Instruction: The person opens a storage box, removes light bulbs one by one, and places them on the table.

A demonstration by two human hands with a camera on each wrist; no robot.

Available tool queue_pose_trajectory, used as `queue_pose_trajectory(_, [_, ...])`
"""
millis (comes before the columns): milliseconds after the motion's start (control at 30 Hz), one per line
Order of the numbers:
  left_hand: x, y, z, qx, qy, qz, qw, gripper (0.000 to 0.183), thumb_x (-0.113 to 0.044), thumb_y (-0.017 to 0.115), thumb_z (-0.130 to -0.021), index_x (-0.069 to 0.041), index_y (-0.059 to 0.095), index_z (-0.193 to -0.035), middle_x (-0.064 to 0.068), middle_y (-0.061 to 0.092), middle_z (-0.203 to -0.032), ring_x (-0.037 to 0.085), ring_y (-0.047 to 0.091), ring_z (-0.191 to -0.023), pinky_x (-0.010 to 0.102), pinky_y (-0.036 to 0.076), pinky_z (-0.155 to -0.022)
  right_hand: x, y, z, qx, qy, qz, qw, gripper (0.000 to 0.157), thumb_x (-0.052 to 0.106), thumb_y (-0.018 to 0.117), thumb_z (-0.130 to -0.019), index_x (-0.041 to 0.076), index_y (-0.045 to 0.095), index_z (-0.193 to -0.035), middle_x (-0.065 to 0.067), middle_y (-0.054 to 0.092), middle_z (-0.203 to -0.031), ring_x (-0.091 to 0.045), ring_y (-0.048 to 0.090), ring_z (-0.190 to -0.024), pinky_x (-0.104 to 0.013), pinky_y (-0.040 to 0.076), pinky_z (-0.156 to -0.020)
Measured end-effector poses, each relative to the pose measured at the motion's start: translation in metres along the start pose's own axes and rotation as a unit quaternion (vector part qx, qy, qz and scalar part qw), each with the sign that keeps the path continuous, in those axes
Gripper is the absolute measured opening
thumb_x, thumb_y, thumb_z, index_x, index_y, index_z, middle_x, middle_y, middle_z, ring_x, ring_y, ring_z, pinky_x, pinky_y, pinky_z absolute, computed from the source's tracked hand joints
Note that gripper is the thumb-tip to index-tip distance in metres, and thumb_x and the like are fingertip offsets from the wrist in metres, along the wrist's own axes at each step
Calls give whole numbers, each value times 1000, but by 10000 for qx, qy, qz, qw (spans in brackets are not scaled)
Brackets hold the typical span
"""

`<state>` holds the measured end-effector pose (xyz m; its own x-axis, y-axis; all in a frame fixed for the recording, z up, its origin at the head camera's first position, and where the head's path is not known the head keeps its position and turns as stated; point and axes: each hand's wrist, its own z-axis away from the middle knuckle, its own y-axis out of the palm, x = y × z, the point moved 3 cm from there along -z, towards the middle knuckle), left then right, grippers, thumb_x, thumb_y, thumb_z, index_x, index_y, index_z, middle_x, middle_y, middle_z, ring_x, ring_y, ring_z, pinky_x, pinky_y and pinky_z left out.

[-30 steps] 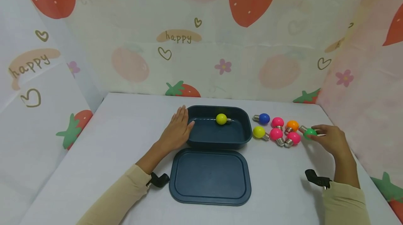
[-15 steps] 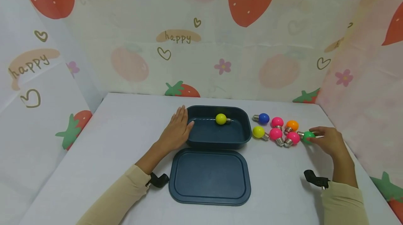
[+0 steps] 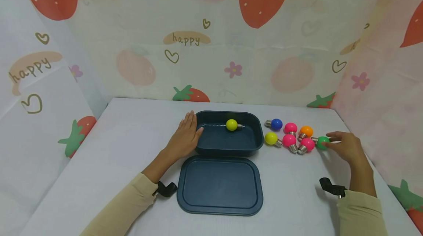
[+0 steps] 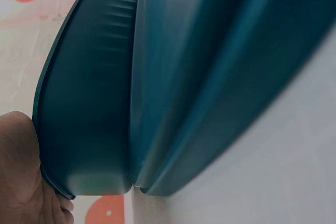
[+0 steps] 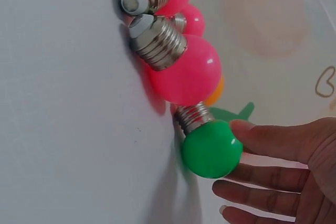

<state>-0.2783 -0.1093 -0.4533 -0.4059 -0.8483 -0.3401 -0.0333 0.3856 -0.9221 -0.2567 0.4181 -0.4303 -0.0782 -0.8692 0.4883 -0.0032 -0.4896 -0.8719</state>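
Note:
My left hand (image 3: 183,137) lies with straight fingers along the left end of a dark blue box (image 3: 228,151), thumb at the rim; in the left wrist view it touches the box's side (image 4: 86,103). A yellow light bulb (image 3: 231,125) lies inside the box. At the right, my right hand (image 3: 345,146) has thumb and fingers about a green light bulb (image 5: 212,150), whose metal base points at the neighbouring pink light bulb (image 5: 189,72). The thumb (image 5: 268,140) touches the green globe in the right wrist view, with the index finger close at its other side.
A dark blue lid (image 3: 220,186) lies in front of the box. Right of the box are a blue bulb (image 3: 276,124), another yellow bulb (image 3: 271,138), an orange bulb (image 3: 307,131) and three pink bulbs. Printed cloth walls stand behind the white table (image 3: 142,118) and at both sides.
The green bulb has shifted slightly left with my right hand, closer against the pink bulb beside it. The left hand stays at the box.

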Motion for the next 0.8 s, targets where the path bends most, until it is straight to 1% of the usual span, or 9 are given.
queue_pose_trajectory(200, [-1, -2, 0, -15, -6, 15, 10000, 67, -39, 25, -112, 10, 14, -157, 24, 7, -167, 36, 5, -156, 50, 9, -124, 7, -8, 3, -128, -201, 89, 9997, 55, 31, 68, -98, -11, 57, -132, -36, 61, -125, -57, 45, -120, -63, 49, -84])
queue_pose_trajectory(400, [-2, -2, 0, -64, 15, 2, 10000, 67, -38, 27, -112, 12, 16, -156, 24, 8, -167, 38, 8, -155, 51, 11, -124, 20, -16, 9, -275, -237, 66, 9993, 56, 32, 69, -98, -9, 56, -134, -36, 60, -126, -55, 55, -115, -63, 51, -84])
queue_pose_trajectory(633, [-2, -2, 0, -61, 18, 41, 10000, 67, -38, 27, -112, 12, 16, -156, 24, 8, -167, 37, 7, -155, 51, 10, -124, 47, -25, 16, -619, -541, 209, 9964, 54, 33, 69, -98, -7, 59, -133, -33, 63, -124, -51, 61, -110, -57, 57, -75])
queue_pose_trajectory(800, [-1, -1, 0, -62, 37, 6, 10000, 67, -37, 27, -112, 12, 17, -156, 25, 8, -167, 38, 7, -155, 51, 11, -124, 72, -25, 21, -747, -760, 348, 9937, 52, 31, 71, -96, -6, 60, -131, -31, 65, -121, -48, 63, -105, -53, 57, -69])
